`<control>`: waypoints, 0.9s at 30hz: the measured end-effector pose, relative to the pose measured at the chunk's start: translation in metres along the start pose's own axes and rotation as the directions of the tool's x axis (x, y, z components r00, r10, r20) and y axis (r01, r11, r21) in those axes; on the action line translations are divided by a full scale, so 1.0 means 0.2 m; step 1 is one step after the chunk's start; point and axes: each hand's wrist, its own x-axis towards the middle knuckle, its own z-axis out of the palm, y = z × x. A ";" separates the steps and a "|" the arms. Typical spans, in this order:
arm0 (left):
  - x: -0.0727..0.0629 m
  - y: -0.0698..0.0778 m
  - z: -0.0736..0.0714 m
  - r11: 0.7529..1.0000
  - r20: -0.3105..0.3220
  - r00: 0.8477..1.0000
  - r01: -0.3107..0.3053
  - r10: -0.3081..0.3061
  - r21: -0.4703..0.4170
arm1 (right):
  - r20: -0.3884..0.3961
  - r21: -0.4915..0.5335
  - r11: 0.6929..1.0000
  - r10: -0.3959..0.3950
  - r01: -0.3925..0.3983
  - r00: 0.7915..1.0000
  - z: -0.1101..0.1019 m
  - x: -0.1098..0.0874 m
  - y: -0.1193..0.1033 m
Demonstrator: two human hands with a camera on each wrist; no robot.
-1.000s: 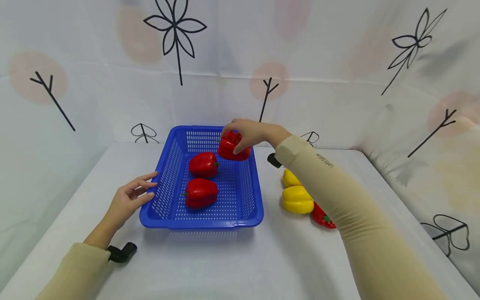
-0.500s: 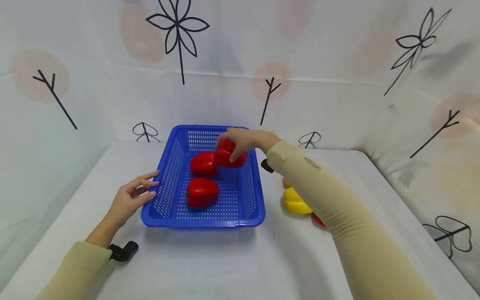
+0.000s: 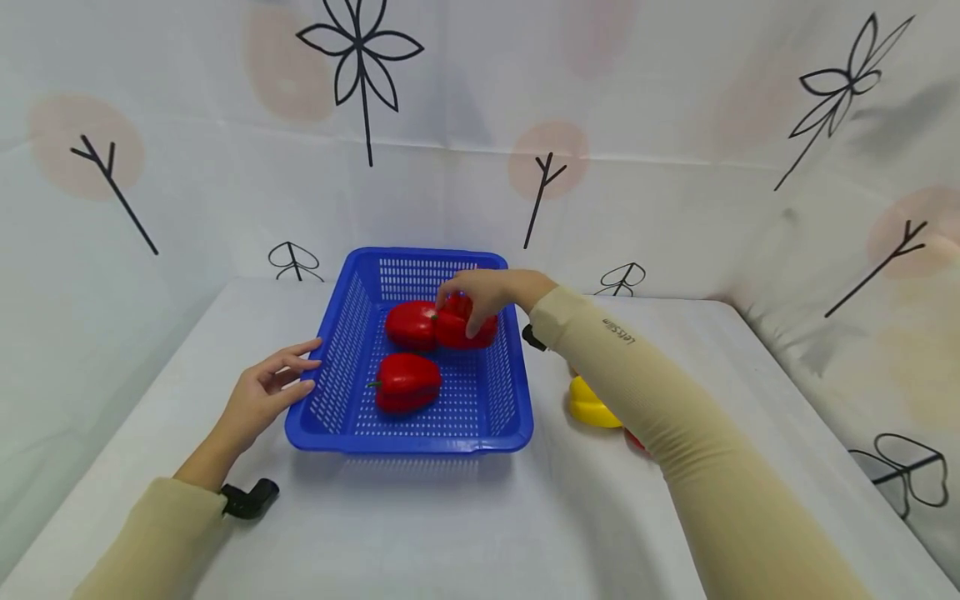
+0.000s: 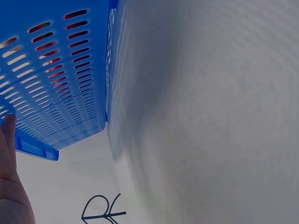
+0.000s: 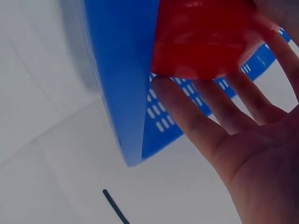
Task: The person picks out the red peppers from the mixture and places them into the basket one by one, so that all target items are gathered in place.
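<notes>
Inside the blue plastic basket (image 3: 408,444), my right hand (image 3: 487,293) grips a red bell pepper (image 3: 453,329) from above. In the right wrist view, the fingers (image 5: 187,109) curl around that pepper (image 5: 201,42) beside the basket wall (image 5: 119,70). A second red bell pepper (image 3: 408,325) lies directly to its left, seemingly touching it. A third red bell pepper (image 3: 407,383) rests nearer the front of the basket, stem to the left. At the basket's left rim, my left hand (image 3: 262,396) touches the side with loosely extended fingers; in the left wrist view part of this hand (image 4: 11,182) shows beside the perforated wall (image 4: 56,84).
On the white table (image 3: 375,533), right of the basket, sit a yellow bell pepper (image 3: 591,406) and a red one (image 3: 634,442), both partly hidden by my right sleeve (image 3: 660,400). A patterned cloth (image 3: 450,100) hangs behind the table.
My right hand has lowered the red bell pepper into the basket, moving down and slightly left beside the back pepper. The left hand stays at the rim.
</notes>
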 end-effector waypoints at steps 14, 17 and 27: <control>0.00 0.01 0.01 1.000 -0.002 1.000 -0.006 0.006 0.005 | -0.055 0.007 0.994 -0.104 0.105 0.993 -0.07 -0.09 0.05; 0.00 0.01 0.01 1.000 -0.001 1.000 -0.007 0.007 0.008 | -0.069 0.005 0.995 -0.095 0.095 0.993 -0.08 -0.12 0.07; -0.01 0.00 0.02 0.999 -0.006 0.999 -0.033 0.033 0.032 | -0.110 0.025 0.997 -0.069 0.072 0.992 -0.12 -0.25 0.10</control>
